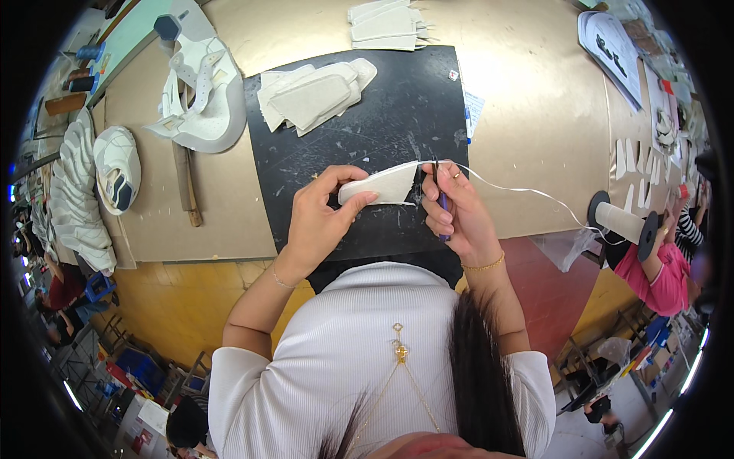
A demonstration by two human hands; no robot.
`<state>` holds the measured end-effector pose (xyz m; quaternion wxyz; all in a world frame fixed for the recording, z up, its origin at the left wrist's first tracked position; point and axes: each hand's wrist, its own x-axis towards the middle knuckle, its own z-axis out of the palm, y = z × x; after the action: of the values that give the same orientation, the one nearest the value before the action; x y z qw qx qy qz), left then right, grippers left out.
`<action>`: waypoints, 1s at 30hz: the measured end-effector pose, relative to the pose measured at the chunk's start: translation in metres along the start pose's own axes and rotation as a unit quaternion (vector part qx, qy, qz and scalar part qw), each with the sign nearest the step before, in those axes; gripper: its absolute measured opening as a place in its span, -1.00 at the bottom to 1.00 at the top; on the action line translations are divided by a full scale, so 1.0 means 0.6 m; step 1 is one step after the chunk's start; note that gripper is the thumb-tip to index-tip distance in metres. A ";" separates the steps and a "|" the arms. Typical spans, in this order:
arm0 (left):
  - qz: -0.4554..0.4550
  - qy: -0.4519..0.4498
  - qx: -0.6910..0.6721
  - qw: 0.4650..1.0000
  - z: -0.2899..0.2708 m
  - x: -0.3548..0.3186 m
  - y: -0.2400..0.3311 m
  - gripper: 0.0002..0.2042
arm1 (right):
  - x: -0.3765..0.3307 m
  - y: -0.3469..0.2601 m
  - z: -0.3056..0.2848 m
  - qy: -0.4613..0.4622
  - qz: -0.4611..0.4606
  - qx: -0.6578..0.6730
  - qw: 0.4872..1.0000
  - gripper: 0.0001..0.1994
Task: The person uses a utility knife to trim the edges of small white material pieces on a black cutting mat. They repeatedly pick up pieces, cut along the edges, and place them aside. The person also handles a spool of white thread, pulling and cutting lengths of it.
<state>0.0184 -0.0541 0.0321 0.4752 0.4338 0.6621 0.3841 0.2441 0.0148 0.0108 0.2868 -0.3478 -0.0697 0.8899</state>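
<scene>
Over a black mat (413,99), my left hand (317,218) pinches a white padded shoe-tongue piece (391,186) between thumb and fingers. Narrow white tape (524,190) runs from the piece's upper right corner, past my right fingers, to a spool (621,222) with dark flanges at the table's right edge. Closed around small purple-handled thread snips (443,202), my right hand (466,210) has the dark blades up against the tape, just right of the piece. Whether the blades are together is too small to tell. Behind my hands lies a pile of similar pale pieces (315,96).
Another bundle of pale pieces (384,27) lies at the far edge. On the left are a white shoe upper (218,103), a wooden-handled tool (188,183) and a row of white uppers (73,195). Printed sheets (608,57) lie far right. A person in pink (656,279) is beyond the spool.
</scene>
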 end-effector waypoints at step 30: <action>0.206 0.104 0.318 0.919 -0.091 0.365 0.028 -0.44 | -0.066 -0.116 -0.112 0.342 -0.263 -0.736 0.522 -0.87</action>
<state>-0.0684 0.1520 -0.0034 0.1506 0.6464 0.6914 0.2854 0.3441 0.0449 0.0059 0.1510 -0.6783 -0.6850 0.2188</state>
